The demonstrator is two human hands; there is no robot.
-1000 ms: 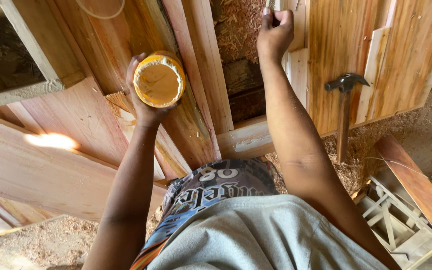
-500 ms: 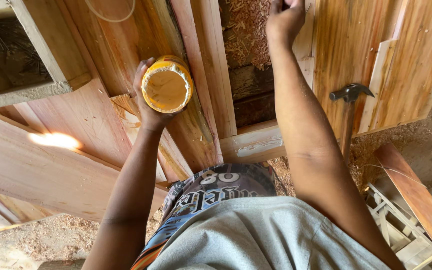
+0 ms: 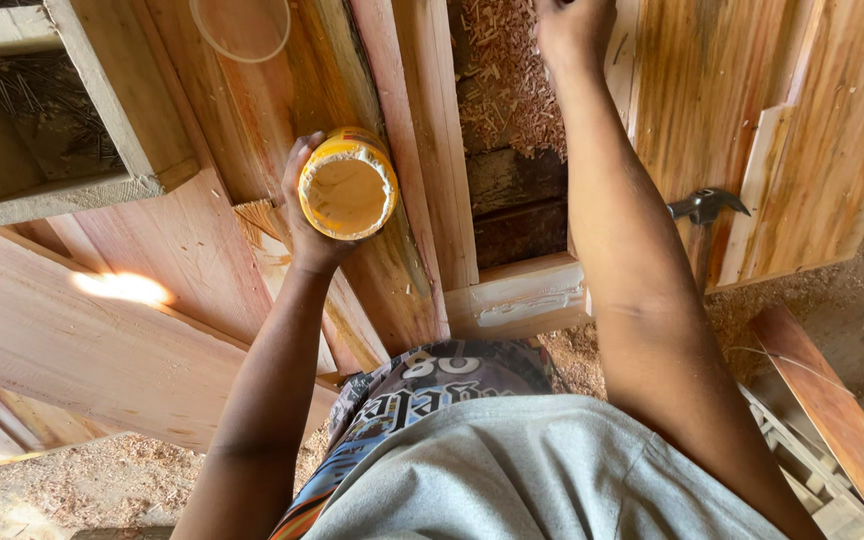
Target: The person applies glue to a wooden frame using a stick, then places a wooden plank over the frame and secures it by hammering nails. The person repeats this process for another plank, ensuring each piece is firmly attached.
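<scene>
left hand wrapped around one yellow tub, open mouth facing up, pale paste inside, held over the long boards. right hand stretched far up and right of the tub, partly cut off at the frame's top; closed or not, cannot tell. hands well apart. boards running lengthwise away from the body. one hammer right of the tub, beyond the right forearm. one wooden box left of the tub.

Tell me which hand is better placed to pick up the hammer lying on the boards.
Right, probably. The hammer lies just beside the right forearm, while the right hand rests on the boards at the frame's top edge. The left hand has its grip around the yellow tub, on the far side.
</scene>
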